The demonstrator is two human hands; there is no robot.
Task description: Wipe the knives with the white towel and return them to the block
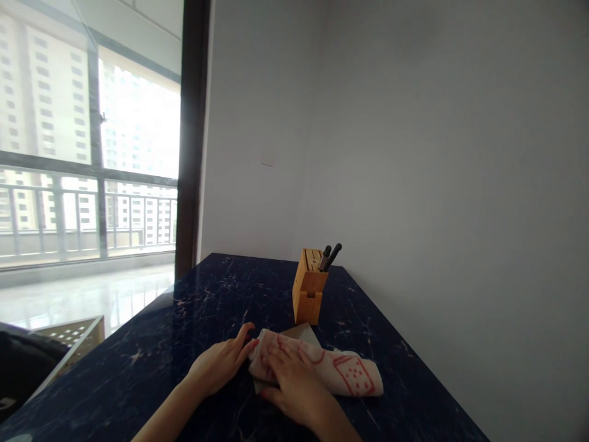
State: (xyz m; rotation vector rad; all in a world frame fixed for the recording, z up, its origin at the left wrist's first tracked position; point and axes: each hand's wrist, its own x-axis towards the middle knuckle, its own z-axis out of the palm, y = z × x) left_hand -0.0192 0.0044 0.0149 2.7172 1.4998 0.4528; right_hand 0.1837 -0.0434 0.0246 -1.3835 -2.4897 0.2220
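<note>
A pale pink towel (317, 365) with red line drawings lies bunched lengthwise on the dark table. My right hand (294, 380) presses on its left half, fingers bent over the cloth. Beneath the towel is a flat grey piece (304, 333) that looks like a broad blade; its corners stick out behind and at the lower left, the rest is covered. My left hand (221, 362) is at the towel's left end, with bent fingertips closed at that edge; what they grip is hidden. Just behind stands a wooden knife block (309, 288) with two black-handled knives (330, 256) in it.
The dark blue marbled table (221, 294) runs back to the grey wall (437, 184), which also borders its right side. Left of it, a light perforated bin or crate (78, 337) and a black object (27, 362) stand low. A large window (92, 153) fills the left.
</note>
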